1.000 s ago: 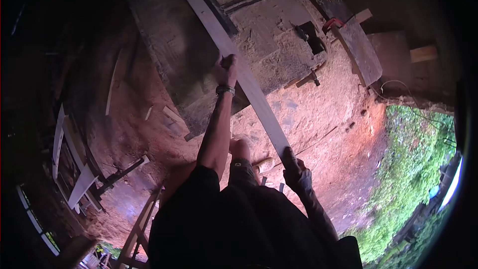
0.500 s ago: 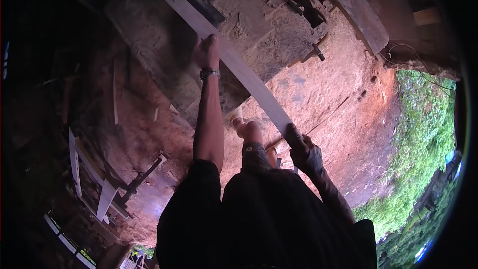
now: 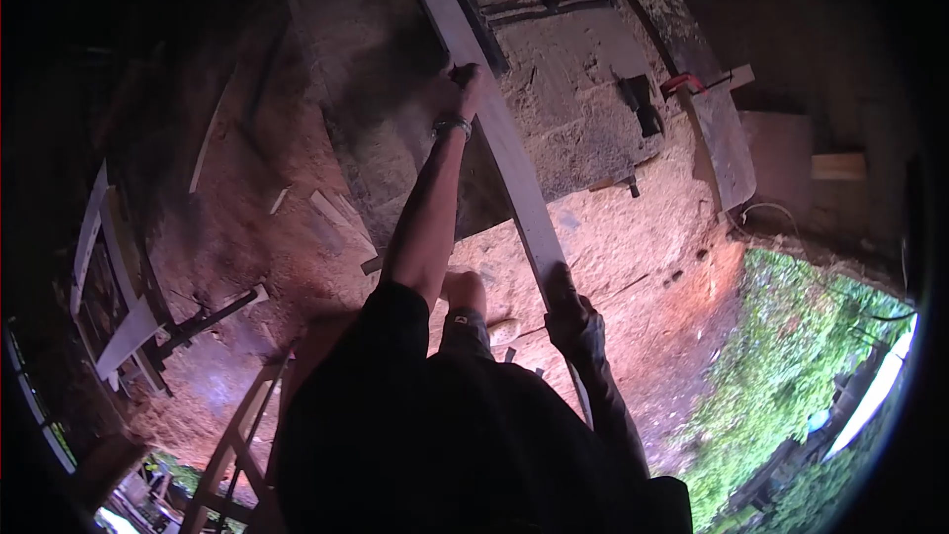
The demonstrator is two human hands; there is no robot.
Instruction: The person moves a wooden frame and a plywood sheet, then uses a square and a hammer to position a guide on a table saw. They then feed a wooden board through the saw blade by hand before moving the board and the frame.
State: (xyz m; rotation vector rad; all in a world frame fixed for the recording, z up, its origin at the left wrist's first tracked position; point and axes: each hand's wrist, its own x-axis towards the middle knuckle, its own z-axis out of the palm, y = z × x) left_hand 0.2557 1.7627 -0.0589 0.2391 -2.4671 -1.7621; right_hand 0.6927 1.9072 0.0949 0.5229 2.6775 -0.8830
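Note:
A long, pale wooden board [image 3: 509, 153] lies slantwise over the dusty work table [image 3: 573, 69], and its near part sticks out past the table edge toward my body. My left hand [image 3: 465, 89], with a watch on the wrist, is closed on the board's left edge partway along. Lower down, my right hand [image 3: 575, 324] wraps around the near part of the board. A pale strip shows below that hand, beside my dark clothing. Beside the board's far right edge runs a dark straight bar [image 3: 470, 10]. Deep shadow hides the board's far end.
A red clamp [image 3: 682, 85] grips a plank [image 3: 720, 153] at the right. Sawdust covers the ground [image 3: 623, 257]. Several wood offcuts [image 3: 129, 336] lean at the left, near a wooden frame [image 3: 232, 445]. Green plants [image 3: 761, 336] grow beyond the right edge.
The view has turned, so the board now stands steeper in the picture. Both hands remain on it. A pale strip now shows below my right hand, where the board's end appeared before.

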